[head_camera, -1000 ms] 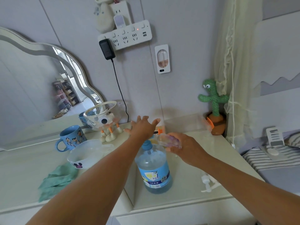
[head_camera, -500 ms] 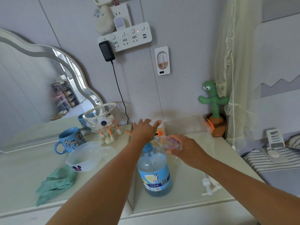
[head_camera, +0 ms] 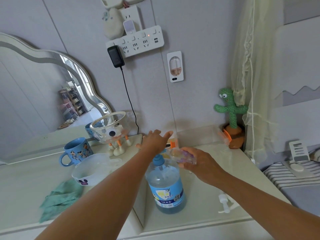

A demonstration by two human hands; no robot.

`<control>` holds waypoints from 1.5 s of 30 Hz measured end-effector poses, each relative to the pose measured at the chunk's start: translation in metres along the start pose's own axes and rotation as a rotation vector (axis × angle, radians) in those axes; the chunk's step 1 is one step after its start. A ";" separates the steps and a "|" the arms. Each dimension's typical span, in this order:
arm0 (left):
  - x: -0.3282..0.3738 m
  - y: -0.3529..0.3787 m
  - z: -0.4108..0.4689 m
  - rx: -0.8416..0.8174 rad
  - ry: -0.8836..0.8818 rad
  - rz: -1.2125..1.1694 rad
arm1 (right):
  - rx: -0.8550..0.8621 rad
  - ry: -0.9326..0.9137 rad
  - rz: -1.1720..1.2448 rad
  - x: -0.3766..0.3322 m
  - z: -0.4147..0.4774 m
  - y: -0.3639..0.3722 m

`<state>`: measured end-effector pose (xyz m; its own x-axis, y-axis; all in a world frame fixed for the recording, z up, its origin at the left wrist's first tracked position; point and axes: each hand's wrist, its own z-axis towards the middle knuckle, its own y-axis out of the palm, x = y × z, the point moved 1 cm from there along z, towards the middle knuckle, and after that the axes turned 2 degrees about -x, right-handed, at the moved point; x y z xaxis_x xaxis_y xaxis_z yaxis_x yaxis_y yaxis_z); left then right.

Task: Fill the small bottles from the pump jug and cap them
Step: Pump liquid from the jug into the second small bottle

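Note:
A clear pump jug [head_camera: 166, 186] with blue liquid and a blue label stands near the front edge of the white counter [head_camera: 216, 181]. My left hand [head_camera: 154, 139] presses flat on its blue pump head, fingers spread and straight. My right hand [head_camera: 197, 161] grips a small clear bottle [head_camera: 180, 155] with purple marks, tilted on its side, its mouth at the pump spout. A white pump cap [head_camera: 224, 203] lies on the counter to the right of the jug.
A white bowl [head_camera: 90, 170], a blue mug [head_camera: 76, 151] and a green cloth [head_camera: 60, 200] lie on the left counter. A glass bowl on duck feet [head_camera: 110, 129] stands behind. A clear box [head_camera: 199, 135] and a cactus toy [head_camera: 230, 115] stand at the back right.
My left hand stays on the pump head and my right hand keeps the small bottle at the spout. Both hands look slightly lower in the frame.

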<state>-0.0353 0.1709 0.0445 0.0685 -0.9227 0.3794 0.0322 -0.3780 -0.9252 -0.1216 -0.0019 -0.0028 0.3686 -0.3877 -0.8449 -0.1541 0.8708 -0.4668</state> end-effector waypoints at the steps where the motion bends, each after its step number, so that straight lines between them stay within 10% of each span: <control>1: 0.001 -0.002 0.001 -0.001 -0.002 0.004 | 0.002 -0.011 -0.013 -0.002 0.001 -0.002; 45: -0.001 0.002 0.006 -0.038 -0.046 0.107 | -0.068 0.007 0.009 0.002 0.007 -0.009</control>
<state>-0.0295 0.1716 0.0424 0.1156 -0.9537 0.2777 -0.0158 -0.2813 -0.9595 -0.1130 -0.0089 0.0012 0.3608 -0.3820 -0.8508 -0.2191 0.8520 -0.4754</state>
